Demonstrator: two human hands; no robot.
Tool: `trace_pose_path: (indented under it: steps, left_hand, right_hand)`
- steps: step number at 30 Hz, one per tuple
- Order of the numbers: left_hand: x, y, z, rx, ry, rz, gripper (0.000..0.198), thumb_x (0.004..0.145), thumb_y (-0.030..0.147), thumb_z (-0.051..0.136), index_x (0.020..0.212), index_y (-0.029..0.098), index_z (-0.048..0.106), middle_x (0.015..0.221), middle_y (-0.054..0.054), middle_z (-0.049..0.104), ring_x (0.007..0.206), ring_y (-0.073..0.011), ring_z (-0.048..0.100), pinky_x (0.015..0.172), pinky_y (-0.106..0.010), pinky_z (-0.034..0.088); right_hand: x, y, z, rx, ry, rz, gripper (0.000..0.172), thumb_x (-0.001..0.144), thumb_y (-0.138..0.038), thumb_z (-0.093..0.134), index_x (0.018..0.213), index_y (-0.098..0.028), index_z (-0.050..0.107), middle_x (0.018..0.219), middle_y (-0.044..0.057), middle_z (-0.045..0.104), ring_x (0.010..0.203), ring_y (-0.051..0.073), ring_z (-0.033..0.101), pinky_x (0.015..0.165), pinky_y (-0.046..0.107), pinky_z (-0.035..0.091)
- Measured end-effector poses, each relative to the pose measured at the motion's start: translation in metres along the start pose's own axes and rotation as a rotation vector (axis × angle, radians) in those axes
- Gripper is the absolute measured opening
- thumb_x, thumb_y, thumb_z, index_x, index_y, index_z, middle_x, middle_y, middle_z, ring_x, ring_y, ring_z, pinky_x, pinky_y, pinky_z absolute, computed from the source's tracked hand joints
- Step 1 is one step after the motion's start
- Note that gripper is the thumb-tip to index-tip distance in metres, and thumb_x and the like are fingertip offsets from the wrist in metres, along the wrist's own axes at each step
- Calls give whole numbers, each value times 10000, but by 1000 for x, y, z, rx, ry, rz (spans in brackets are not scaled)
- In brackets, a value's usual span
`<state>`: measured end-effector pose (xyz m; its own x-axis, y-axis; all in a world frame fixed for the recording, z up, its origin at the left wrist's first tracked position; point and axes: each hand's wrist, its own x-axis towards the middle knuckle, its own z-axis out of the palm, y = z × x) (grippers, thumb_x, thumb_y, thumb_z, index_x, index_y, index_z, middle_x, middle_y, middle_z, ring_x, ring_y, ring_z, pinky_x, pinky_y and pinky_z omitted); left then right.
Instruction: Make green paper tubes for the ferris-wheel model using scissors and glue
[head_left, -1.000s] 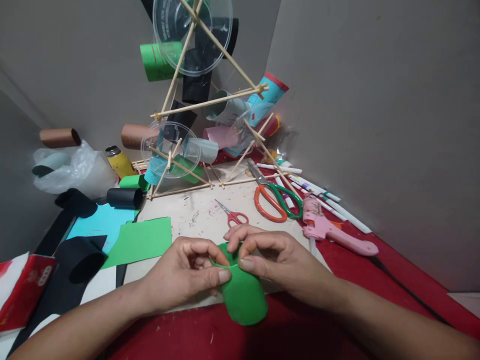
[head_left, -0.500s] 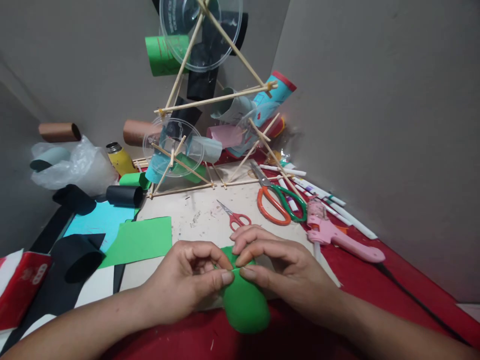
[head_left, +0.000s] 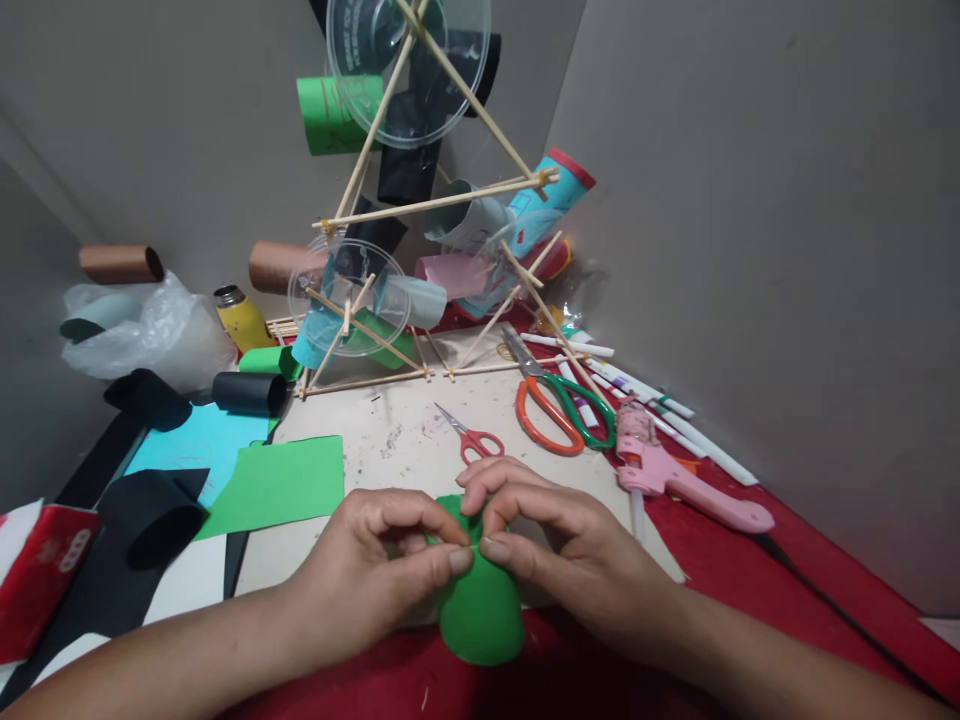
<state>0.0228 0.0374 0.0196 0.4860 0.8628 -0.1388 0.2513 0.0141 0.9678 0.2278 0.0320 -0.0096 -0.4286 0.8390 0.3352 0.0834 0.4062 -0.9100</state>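
A piece of green paper (head_left: 481, 612), bent into a curved shape, is pinched between both hands at the near edge of the work surface. My left hand (head_left: 390, 555) grips its upper left side between thumb and fingers. From the other side my right hand (head_left: 559, 535) pinches the paper close to the left thumb. The fingers cover where the paper's edges meet. Just beyond the right fingers lie small red-handled scissors (head_left: 474, 438). A flat green sheet (head_left: 292, 482) rests left of the left hand.
A stick frame (head_left: 442, 205) with clear plastic lids and paper tubes rises at the back. Large scissors (head_left: 551, 410) and a pink glue gun (head_left: 660, 470) lie to the right. Black paper (head_left: 161, 515), a red packet (head_left: 49, 580) and a yellow bottle (head_left: 241, 318) are left.
The green paper's lower end has swung slightly left, and its curve faces me differently. Both hands keep their pinch with small finger shifts.
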Motion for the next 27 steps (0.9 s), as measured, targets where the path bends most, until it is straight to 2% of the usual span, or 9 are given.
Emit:
trace_pose_path:
  steps: [6, 8, 14, 18, 22, 27]
  left_hand:
    - [0, 2, -4, 101, -105, 160, 218, 873, 286, 614, 733, 132, 679, 660, -7, 556, 614, -107, 467, 576, -218, 369]
    - [0, 3, -4, 100, -114, 137, 227, 880, 300, 609, 741, 133, 677, 665, -7, 552, 619, -107, 465, 575, -215, 367]
    - [2, -1, 0, 16, -43, -3, 224, 824, 357, 674, 788, 138, 711, 614, 14, 533, 513, -77, 361, 479, -209, 280]
    - [2, -2, 0, 57, -61, 123, 170, 847, 260, 652, 751, 133, 715, 676, -10, 595, 597, -97, 463, 557, -211, 351]
    - [3, -1, -3, 125, -120, 232, 207, 890, 237, 604, 742, 129, 701, 667, -5, 576, 634, -103, 506, 611, -211, 382]
    - [1, -1, -2, 109, -84, 126, 202, 876, 284, 622, 783, 130, 714, 693, -18, 607, 603, -101, 469, 560, -211, 357]
  right_hand:
    - [0, -1, 1, -15, -25, -50, 147, 942, -217, 583, 796, -217, 603, 958, 34, 624, 992, 182, 569, 908, 314, 440]
    - [0, 0, 1, -5, -26, -35, 166, 948, -245, 582, 785, -214, 599, 951, 39, 626, 982, 185, 572, 902, 319, 444]
    - [1, 0, 1, 10, 13, 16, 247, 949, -354, 590, 751, -208, 604, 922, 54, 632, 938, 197, 592, 851, 331, 477]
    - [0, 0, 2, 4, 2, -4, 254, 952, -359, 587, 746, -210, 603, 918, 52, 639, 950, 199, 591, 864, 335, 473]
    - [-2, 1, 3, 14, -21, -27, 218, 953, -311, 593, 760, -211, 608, 926, 37, 636, 956, 182, 586, 886, 320, 456]
    - [0, 0, 2, 25, 21, -4, 218, 944, -328, 606, 760, -212, 616, 921, 39, 646, 948, 182, 592, 869, 312, 468]
